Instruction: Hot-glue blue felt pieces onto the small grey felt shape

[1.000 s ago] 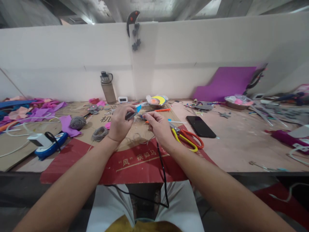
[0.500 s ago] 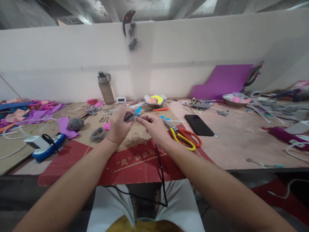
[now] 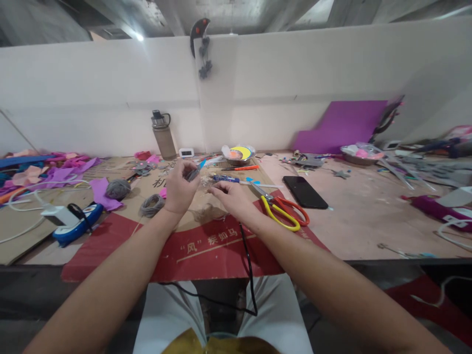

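Note:
My left hand (image 3: pixel 180 189) is closed around a small dark grey piece (image 3: pixel 191 174), and a bright blue tip (image 3: pixel 202 164) sticks out beyond it. Its exact kind cannot be made out. To the right, my right hand (image 3: pixel 232 196) has thumb and fingertips pinched together above the cardboard (image 3: pixel 195 211); whatever lies between them is too small to name. A blue pen-like tool (image 3: pixel 225 178) lies just beyond the right fingers. Scissors (image 3: pixel 275 204) with yellow and red handles rest beside the right wrist. Grey yarn (image 3: pixel 152 205) lies left of the left wrist.
A black phone (image 3: pixel 305 191) lies on the right. Behind stand a bottle (image 3: pixel 163 137) and a bowl (image 3: pixel 239 156) with a yellow piece. A blue power strip (image 3: pixel 79 226) and felt scraps (image 3: pixel 47 172) are left. A black cable (image 3: pixel 247 260) hangs over the table edge.
My hands have drawn apart. The left one moved slightly left with the grey piece, its blue tip now showing more. The right stays pinched, and the blue tool beyond it is more visible.

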Motion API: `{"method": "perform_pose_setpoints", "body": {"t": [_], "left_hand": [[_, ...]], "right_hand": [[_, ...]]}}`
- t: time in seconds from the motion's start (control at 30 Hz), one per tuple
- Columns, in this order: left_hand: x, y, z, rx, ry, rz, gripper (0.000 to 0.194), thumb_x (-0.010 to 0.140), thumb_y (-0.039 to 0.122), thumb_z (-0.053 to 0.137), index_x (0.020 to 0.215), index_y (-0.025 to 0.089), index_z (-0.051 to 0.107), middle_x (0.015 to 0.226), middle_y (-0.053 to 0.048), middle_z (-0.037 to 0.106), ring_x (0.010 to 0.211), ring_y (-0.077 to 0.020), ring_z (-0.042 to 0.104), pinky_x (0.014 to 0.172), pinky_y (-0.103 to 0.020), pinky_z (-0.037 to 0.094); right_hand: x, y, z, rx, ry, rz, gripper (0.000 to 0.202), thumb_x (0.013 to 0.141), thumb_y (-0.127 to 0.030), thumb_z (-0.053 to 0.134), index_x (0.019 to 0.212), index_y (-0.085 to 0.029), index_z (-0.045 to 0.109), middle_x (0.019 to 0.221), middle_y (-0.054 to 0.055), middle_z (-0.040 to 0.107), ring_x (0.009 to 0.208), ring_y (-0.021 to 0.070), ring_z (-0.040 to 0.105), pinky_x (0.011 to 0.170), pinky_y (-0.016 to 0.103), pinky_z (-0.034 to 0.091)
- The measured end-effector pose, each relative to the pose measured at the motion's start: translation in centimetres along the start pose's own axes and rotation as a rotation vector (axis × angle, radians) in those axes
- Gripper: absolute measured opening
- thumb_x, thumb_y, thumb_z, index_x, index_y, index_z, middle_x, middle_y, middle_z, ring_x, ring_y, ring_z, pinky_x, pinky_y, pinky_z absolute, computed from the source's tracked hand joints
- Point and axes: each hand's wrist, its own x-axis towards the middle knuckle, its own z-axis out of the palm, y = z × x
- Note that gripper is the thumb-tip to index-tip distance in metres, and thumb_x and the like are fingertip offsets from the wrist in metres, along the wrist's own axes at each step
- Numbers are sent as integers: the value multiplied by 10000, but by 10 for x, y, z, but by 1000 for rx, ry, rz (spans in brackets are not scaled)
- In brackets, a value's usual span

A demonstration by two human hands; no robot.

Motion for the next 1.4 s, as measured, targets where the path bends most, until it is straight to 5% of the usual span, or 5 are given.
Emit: {"method": "perform_pose_setpoints", "body": {"t": [0.33, 0.7, 0.87, 1.03, 1.4], "left_hand": [[5, 3, -9, 250, -59, 197, 263, 695, 34, 608, 858, 223, 529, 925, -63, 632, 939, -223, 585, 869, -361, 465], [10, -13, -4, 482, -538, -289, 186, 590, 230, 798, 716, 204, 663, 841, -85, 702, 877, -272, 620, 787, -356, 448], [9, 3, -7, 92, -489, -384, 266, 811, 417, 628, 709, 181, 699, 654, -47, 660, 615, -166, 556, 643, -298, 406], [-4, 17, 5, -508, -557, -655, 385, 753, 535, 700, 851, 169, 765, 797, -72, 703, 580, -109, 525, 530, -247, 340], [-6, 16, 12, -693, -468, -671, 343, 689, 448, 792, 899, 178, 782, 694, -16, 659, 574, -80, 485, 548, -228, 344]], "right_hand": [[-1, 0, 0, -69, -30, 3, 182, 838, -318, 583, 810, -174, 691, 797, 17, 701, 750, 155, 593, 709, 279, 414], [3, 3, -8, 282, 134, 68, 213, 796, -365, 555, 757, -190, 668, 652, -16, 581, 574, 108, 457, 535, 237, 344], [6, 6, -8, 450, 231, 68, 198, 760, -340, 590, 884, -195, 643, 784, 4, 669, 580, 90, 476, 477, 207, 322], [4, 3, -6, 458, 264, 59, 180, 732, -308, 649, 854, -208, 562, 692, -28, 632, 559, 93, 535, 430, 186, 362], [-1, -4, 0, 662, 164, 159, 185, 720, -249, 659, 795, -199, 498, 683, -24, 677, 484, 64, 546, 403, 167, 393]]}}
